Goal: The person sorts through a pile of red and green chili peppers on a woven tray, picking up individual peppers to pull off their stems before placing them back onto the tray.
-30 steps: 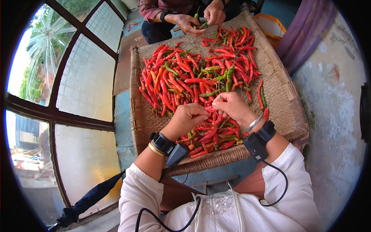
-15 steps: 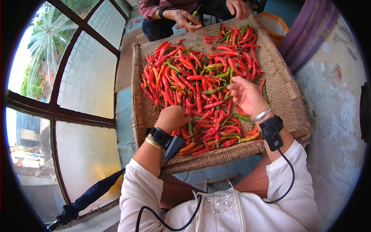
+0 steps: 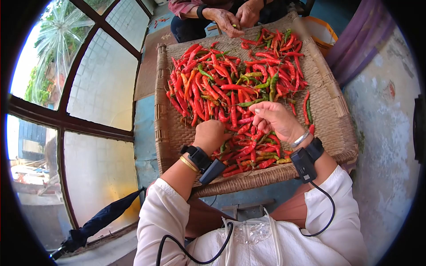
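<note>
Red, green and yellowish chili peppers [image 3: 208,84] lie heaped on a woven tray [image 3: 328,128] in front of me. My left hand [image 3: 211,135] is closed at the near left side of the heap, back of the hand up. Its fingertips are hidden, so what it holds cannot be made out. A green chili pepper [image 3: 223,146] lies just beside it. My right hand [image 3: 279,122] is over the heap's right part, fingers curled and thumb against the index finger. Anything in that pinch is too small or hidden to name. Both wrists carry black strapped devices.
Across the tray, another person's hands [image 3: 237,20] are close together, around something small and greenish. A container with an orange side [image 3: 321,33] stands at the far right. A framed window [image 3: 100,80] and a folded dark umbrella [image 3: 100,221] are on the left.
My right hand has come down and left, its fingers curling from a looser pose. My left hand has shifted slightly right. The other person's hands have come together.
</note>
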The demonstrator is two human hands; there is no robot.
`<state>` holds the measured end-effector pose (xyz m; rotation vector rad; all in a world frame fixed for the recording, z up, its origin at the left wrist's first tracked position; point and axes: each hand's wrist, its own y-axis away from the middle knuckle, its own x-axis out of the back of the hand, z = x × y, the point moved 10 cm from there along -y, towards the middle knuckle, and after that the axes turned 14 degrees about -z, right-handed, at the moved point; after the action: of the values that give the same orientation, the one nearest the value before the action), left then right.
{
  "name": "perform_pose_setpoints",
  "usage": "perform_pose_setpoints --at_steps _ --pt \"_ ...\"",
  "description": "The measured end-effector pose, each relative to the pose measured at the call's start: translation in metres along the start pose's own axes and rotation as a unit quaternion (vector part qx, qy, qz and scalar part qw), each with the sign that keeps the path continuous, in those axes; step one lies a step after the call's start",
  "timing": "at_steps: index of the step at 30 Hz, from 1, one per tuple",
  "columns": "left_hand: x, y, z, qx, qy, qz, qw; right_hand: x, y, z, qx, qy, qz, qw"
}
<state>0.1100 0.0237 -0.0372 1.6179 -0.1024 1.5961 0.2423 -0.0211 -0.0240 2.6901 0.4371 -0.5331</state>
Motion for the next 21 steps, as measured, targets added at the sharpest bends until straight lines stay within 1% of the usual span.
perform_pose_setpoints --at_steps 2,3,4,5,6,7,8,9,11,12,13,14,15,16,17,18,20,21 --pt "0.002 -0.001 0.004 -0.044 0.009 0.04 0.998 0.001 0.001 -0.001 -0.004 0.004 0.002 1.0" --pt "0.008 0.0 0.007 -0.044 0.009 0.04 0.998 0.001 0.001 -0.001 -0.009 0.01 0.002 1.0" --pt "0.023 0.004 0.012 -0.092 0.103 0.069 0.988 0.0 0.002 0.0 -0.014 0.014 0.003 1.0" --pt "0.037 0.011 0.017 -0.138 0.196 0.098 0.966 -0.001 0.001 0.001 -0.015 0.013 0.002 1.0" --pt "0.042 0.015 0.02 -0.137 0.195 0.097 0.966 0.0 0.0 0.001 -0.023 0.061 0.009 0.998" --pt "0.044 0.016 0.026 -0.162 0.254 0.078 0.95 -0.001 -0.001 0.001 -0.032 0.109 0.016 0.993" --pt "0.043 0.016 0.031 -0.187 0.312 0.058 0.93 -0.004 -0.001 0.001 -0.031 0.109 0.014 0.993" --pt "0.039 0.014 0.034 -0.186 0.312 0.059 0.93 -0.011 -0.001 0.001 -0.032 0.125 -0.004 0.992" --pt "0.033 0.013 0.043 -0.248 0.392 0.069 0.883 -0.022 0.0 -0.001 -0.032 0.142 -0.025 0.989" --pt "0.03 0.013 0.045 -0.239 0.412 0.043 0.878 -0.029 0.0 0.0 -0.037 0.154 -0.047 0.986" --pt "0.032 0.016 0.049 -0.237 0.412 0.043 0.878 -0.034 -0.001 0.001 -0.043 0.166 -0.068 0.983" --pt "0.037 0.021 0.053 -0.246 0.411 0.049 0.876 -0.036 -0.003 0.006 -0.044 0.138 -0.084 0.986" --pt "0.041 0.024 0.056 -0.256 0.41 0.056 0.874 -0.035 -0.004 0.008 -0.044 0.138 -0.085 0.986" --pt "0.04 0.023 0.058 -0.25 0.366 0.042 0.895 -0.027 -0.004 0.009 -0.051 0.17 -0.056 0.982" --pt "0.04 0.022 0.057 -0.25 0.366 0.043 0.895 -0.02 -0.003 0.008 -0.059 0.202 -0.027 0.977" --pt "0.038 0.021 0.055 -0.239 0.357 0.041 0.902 -0.019 -0.002 0.006 -0.059 0.202 -0.027 0.977" --pt "0.037 0.018 0.048 -0.229 0.348 0.039 0.908 -0.006 0.004 -0.009 -0.036 0.195 0.037 0.979" --pt "0.033 0.015 0.045 -0.223 0.308 0.02 0.925 -0.001 0.004 -0.013 -0.036 0.196 0.037 0.979"
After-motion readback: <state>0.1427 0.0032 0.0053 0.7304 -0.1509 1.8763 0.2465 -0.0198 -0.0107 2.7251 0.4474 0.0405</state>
